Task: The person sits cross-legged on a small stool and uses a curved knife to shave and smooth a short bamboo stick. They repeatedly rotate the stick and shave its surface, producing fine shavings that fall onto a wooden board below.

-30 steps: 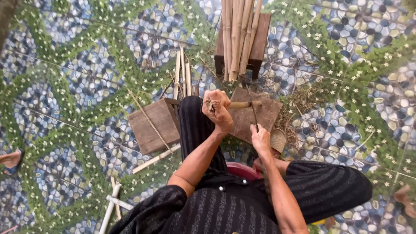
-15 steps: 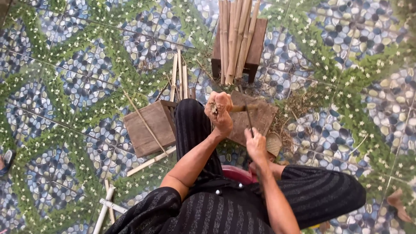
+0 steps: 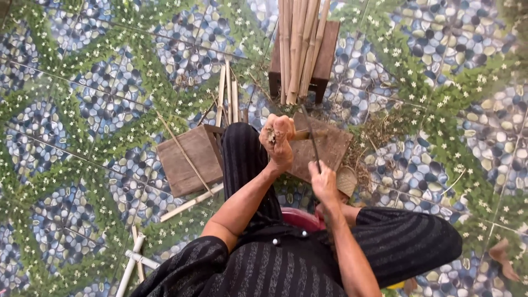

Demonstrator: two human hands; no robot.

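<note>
Item: bamboo strip point(image 3: 300, 133), on the wooden block point(image 3: 330, 147), clenched in our left hand point(image 3: 278, 140). Right hand point(image 3: 322, 181) grips knife point(image 3: 311, 137). Risk: blade slipping toward left fingers.

A: What is the top edge cutting off?
B: The bamboo bundle point(image 3: 300, 47) is running out of frame there, so its far ends are not showing.

A: Can you tell what the left hand point(image 3: 278, 140) is gripping?
B: The fist is covering most of it; only a short stub is sticking out.

A: And the blade point(image 3: 312, 140)?
B: The right hand point(image 3: 323, 184) is hiding its handle.

A: The stool point(image 3: 301, 220)?
B: The legs are covering nearly all of it; only a red rim is peeking out.
</note>
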